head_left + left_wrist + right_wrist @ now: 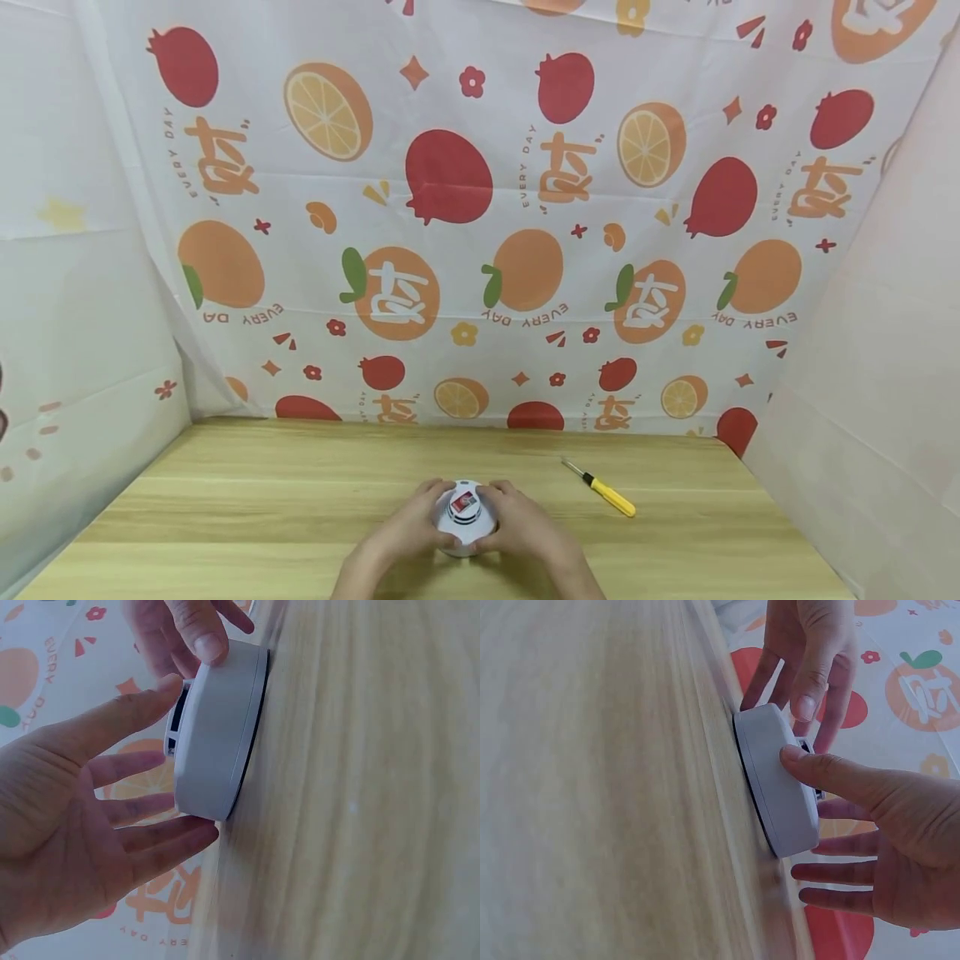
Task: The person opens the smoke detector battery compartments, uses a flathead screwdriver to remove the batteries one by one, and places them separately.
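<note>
A round white smoke detector (pixel 465 510) lies base down on the wooden table, its raised vented centre facing up with a red and grey label on it. My left hand (pixel 408 525) holds it from the left and my right hand (pixel 521 523) from the right. Both thumbs lie at its near side, with the fingers reaching round toward the far side. In the left wrist view the detector's smooth side wall (pixel 217 735) shows, dark along the bottom edge. The right wrist view has the right thumb on the casing (pixel 776 787) and the other fingers spread beside it.
To the right of the hands lies a screwdriver (pixel 611 497) with a yellow handle and metal shaft, angled across the wooden table (pixel 262 500). A white cloth (pixel 525 350) printed with fruit hangs behind the table, and pale cloth walls flank both sides.
</note>
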`<act>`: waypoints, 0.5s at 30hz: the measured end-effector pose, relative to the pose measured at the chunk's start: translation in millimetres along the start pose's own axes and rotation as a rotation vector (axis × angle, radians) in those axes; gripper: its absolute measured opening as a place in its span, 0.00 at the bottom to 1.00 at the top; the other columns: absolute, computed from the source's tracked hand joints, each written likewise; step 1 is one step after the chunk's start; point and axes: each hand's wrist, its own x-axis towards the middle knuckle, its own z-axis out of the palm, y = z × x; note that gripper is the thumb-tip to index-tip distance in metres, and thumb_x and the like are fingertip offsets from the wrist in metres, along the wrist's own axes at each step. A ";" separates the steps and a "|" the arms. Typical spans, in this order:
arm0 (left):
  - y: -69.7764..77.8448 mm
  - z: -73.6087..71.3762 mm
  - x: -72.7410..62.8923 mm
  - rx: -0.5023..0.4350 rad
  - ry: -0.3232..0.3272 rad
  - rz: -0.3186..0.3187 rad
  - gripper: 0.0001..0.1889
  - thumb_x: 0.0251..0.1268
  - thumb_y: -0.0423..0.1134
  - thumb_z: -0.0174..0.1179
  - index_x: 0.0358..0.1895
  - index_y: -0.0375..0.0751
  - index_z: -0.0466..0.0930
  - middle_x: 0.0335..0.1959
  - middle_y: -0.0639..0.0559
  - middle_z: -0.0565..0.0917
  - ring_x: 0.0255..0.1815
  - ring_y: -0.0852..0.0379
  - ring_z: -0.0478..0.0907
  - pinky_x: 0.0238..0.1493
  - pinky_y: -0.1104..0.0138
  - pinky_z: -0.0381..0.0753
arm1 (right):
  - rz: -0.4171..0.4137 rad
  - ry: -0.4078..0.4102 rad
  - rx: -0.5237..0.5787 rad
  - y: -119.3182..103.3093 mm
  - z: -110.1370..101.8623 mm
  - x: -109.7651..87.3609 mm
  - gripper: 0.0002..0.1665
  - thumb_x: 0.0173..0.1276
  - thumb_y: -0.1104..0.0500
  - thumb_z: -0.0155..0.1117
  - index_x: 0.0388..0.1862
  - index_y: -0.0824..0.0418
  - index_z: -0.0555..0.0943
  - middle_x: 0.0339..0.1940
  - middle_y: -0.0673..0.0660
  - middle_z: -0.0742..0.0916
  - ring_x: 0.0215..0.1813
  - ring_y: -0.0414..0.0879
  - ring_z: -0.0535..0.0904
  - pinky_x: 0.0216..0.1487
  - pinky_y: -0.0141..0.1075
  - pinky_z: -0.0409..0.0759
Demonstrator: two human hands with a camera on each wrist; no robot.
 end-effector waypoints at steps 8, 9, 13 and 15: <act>-1.9 5.4 -0.9 -0.003 0.000 0.007 0.38 0.38 0.28 0.70 0.59 0.24 0.64 0.59 0.19 0.58 0.56 0.23 0.58 0.53 0.35 0.61 | -0.028 0.019 0.084 4.3 5.7 0.2 0.47 0.42 0.50 0.77 0.62 0.61 0.70 0.50 0.52 0.75 0.49 0.45 0.73 0.53 0.40 0.74; -2.0 6.0 -0.7 -0.004 -0.003 0.004 0.39 0.38 0.28 0.70 0.59 0.23 0.64 0.59 0.19 0.58 0.56 0.23 0.58 0.53 0.35 0.61 | -0.023 0.017 0.098 4.9 6.2 0.1 0.47 0.42 0.50 0.77 0.62 0.61 0.70 0.51 0.52 0.75 0.50 0.45 0.73 0.54 0.41 0.73; -4.3 6.6 0.0 -0.002 -0.015 0.010 0.41 0.36 0.30 0.72 0.59 0.21 0.63 0.58 0.19 0.58 0.55 0.24 0.60 0.53 0.36 0.61 | -0.014 0.010 0.156 7.0 7.7 1.0 0.48 0.42 0.52 0.77 0.63 0.61 0.69 0.52 0.54 0.75 0.52 0.48 0.72 0.56 0.45 0.71; -5.8 6.0 -0.6 0.006 -0.018 0.026 0.42 0.34 0.28 0.72 0.59 0.21 0.62 0.57 0.19 0.60 0.55 0.24 0.61 0.54 0.36 0.61 | -0.013 0.004 0.184 7.2 8.6 2.0 0.48 0.41 0.53 0.77 0.63 0.61 0.69 0.53 0.55 0.74 0.53 0.48 0.71 0.57 0.45 0.71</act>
